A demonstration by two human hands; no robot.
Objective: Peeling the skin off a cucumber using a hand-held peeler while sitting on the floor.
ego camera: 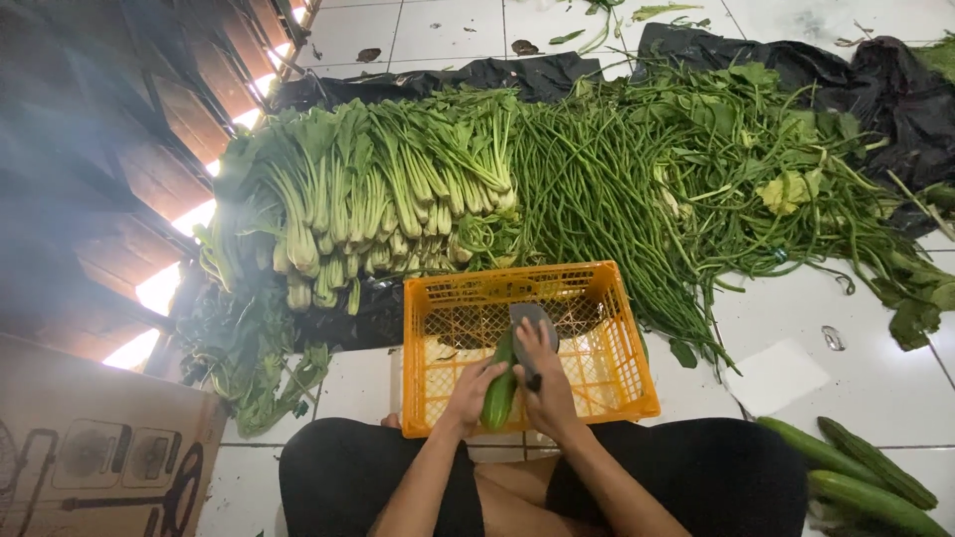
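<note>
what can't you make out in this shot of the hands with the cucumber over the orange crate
- Knife, head view: the right hand covers its handle; the blade's edge is too small to read.
- Cucumber: the left hand hides its lower end.
- Orange crate: contents too small behind the mesh.
- Cucumbers on the floor: cut off by the bottom edge.

Beneath you lay a white tiled floor (856, 388). On it you had black plastic sheeting (537, 75), which bore a stack of pale-stemmed leafy greens (368, 189), a heap of long beans (597, 189) and a tangle of leafy stalks (786, 169). An orange plastic crate (527, 343) stood on the tiles just before your knees. Three cucumbers (856, 472) lay at your right, a cardboard box (99, 447) at your left. Loose leaf scraps (587, 30) were strewn at the far side.
</note>
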